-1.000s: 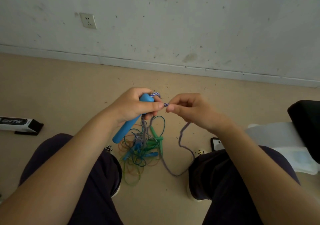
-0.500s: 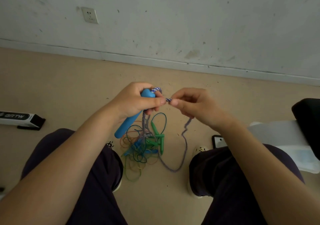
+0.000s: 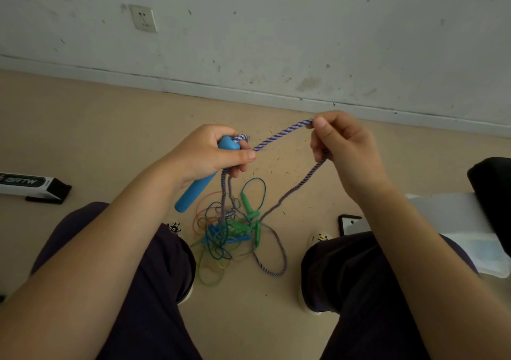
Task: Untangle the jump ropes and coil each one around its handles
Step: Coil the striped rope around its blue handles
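Person's seated facing the wall, knees apart, w/ the tangled pile on the floor between the feet. Left hand is clenched round a blue handle, held up above the pile, thumb pressing the striped rope where it leaves the handle's top. Right hand, off to the right of the handle and about level w/ it, has its fingers pinching that same blue-and-white rope, so a short arc of it spans hand to hand. From the right hand the rope drops back down, loops on the floor just right of the pile and runs into it; another strand or two hang from the handle straight into the pile. Can't tell if any turns are on the handle yet, a bit of rope bunches at its top but that's all that shows. Progress, I'd say: early. One rope is partly drawn out, not free. In the pile there are green handles, thin green and orange cords, some blue bits, all still knotted together; nothing looks coiled. Left to do, prob.: pull the striped rope clear, find its 2nd handle, wrap it, then sort the thin ones. Nearer the wall, far left of the pile, lies a black-and-white box.
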{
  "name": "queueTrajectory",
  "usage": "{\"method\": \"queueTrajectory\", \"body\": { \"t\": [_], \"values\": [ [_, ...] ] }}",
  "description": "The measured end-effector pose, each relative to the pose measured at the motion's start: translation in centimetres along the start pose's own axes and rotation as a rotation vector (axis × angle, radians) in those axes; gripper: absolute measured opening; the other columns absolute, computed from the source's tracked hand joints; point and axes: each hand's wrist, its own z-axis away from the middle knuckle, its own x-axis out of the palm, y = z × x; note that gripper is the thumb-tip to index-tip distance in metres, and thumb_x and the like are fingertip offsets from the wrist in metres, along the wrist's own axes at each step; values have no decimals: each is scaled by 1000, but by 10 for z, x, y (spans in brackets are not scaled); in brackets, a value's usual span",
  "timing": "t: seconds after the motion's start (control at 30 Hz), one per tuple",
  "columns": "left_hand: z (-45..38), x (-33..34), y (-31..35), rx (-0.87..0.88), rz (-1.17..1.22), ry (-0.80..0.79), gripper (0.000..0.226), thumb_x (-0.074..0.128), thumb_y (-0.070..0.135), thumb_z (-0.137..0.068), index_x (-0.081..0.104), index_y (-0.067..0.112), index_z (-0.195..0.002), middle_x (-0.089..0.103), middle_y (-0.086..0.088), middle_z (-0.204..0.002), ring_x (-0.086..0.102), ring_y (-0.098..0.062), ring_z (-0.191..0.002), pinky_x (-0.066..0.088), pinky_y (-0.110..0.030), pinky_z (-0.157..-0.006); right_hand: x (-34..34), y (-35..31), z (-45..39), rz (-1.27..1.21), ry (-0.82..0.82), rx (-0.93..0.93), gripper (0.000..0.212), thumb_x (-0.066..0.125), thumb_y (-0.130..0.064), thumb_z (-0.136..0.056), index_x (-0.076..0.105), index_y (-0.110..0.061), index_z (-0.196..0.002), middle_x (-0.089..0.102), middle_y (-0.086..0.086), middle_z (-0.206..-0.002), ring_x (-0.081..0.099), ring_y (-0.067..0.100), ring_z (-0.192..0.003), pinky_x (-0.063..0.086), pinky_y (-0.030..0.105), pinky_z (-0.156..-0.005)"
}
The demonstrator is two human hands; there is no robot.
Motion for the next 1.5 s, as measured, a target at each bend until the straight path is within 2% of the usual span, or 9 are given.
{"method": "queueTrajectory", "body": {
  "t": [0.27, 0.4, 0.53, 0.7, 0.93, 1.13, 1.23, 1.33, 1.5],
  "values": [
    [4, 12, 3, 74, -27, -93, 9, 73, 10, -87, 66, 5, -86, 65, -6, -68, 57, -13, -57, 51, -26, -60, 24, 3, 10, 142, -449, 107, 18, 62, -29, -90, 68, -13, -86, 47, 2, -59, 38, 13, -52, 32, 22, -48],
    [0, 7, 0, 27, 19, -130, 10, 73, 13, -88, 67, 6, -91, 72, -5, -77, 68, -17, -71, 55, -27, -73, 21, 5, 6, 37, -352, 32, 18, 57, -21, -96, 60, -13, -80, 43, -3, -58, 35, 10, -50, 30, 23, -48],
    [-2, 0, -7, -64, -248, -259, 17, 73, 24, -89, 72, 8, -94, 78, -2, -89, 72, -15, -92, 51, -32, -92, 5, 2, -2, -256, -194, 36, 19, 50, -21, -96, 58, -15, -80, 53, 3, -67, 45, 17, -55, 37, 29, -56],
    [1, 1, -1, 25, -19, -50, 19, 70, 14, -90, 62, -3, -91, 66, -5, -62, 59, -22, -55, 53, -34, -65, 1, 4, -2, -68, -280, 80, 30, 49, -31, -95, 65, -9, -82, 60, 4, -68, 51, 18, -59, 43, 26, -58],
    [4, 18, 1, 29, -101, -230, 18, 76, 14, -85, 65, 2, -95, 63, -1, -64, 58, -14, -57, 55, -41, -69, 30, 0, 11, 211, -507, 176, 28, 63, -29, -94, 62, -6, -77, 39, -6, -53, 33, 6, -48, 27, 18, -47],
    [-2, 4, -3, 26, -20, -115, 22, 74, 23, -86, 64, 5, -94, 65, -4, -69, 61, -16, -62, 53, -32, -68, -5, -6, -3, -208, -203, 121, 25, 54, -28, -97, 66, -10, -85, 28, -8, -47, 19, 10, -43, 18, 22, -45],
    [-2, -1, -5, 32, -28, -20, 16, 71, 16, -91, 64, 2, -92, 63, -2, -67, 57, -13, -57, 52, -30, -65, -19, -3, -7, -179, -66, 135, 27, 47, -23, -103, 65, -9, -89, 29, -6, -48, 20, 10, -45, 17, 27, -47],
    [-1, 0, -4, 37, -5, 53, 11, 70, 11, -91, 61, 5, -88, 57, 1, -60, 49, -11, -50, 49, -32, -60, -15, 2, -4, -10, -207, 124, 31, 47, -28, -102, 66, -6, -91, 41, -1, -53, 35, 15, -47, 29, 28, -49],
    [4, 20, 0, 71, -78, -91, 10, 72, 10, -89, 64, 10, -84, 62, 8, -57, 54, -4, -52, 48, -21, -54, 18, 5, 9, 208, -512, 204, 40, 55, -46, -93, 69, -9, -88, 53, 1, -62, 48, 15, -56, 42, 27, -57]
  ]
}}
